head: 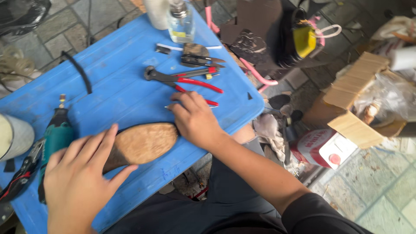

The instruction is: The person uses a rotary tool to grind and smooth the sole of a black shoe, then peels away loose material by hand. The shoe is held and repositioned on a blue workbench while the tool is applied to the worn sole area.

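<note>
A tan shoe sole lies flat on the blue table. My left hand presses down on its near end with fingers spread. My right hand rests on the table at the sole's far tip, fingers pinched on a small thin metal piece by the red-handled pincers. Whether the hand grips that piece firmly is hard to tell.
A teal rotary tool lies left of my left hand. Small pliers, a black strap and a clear bottle sit farther back. A cardboard box, rags and a red can crowd the paved floor to the right.
</note>
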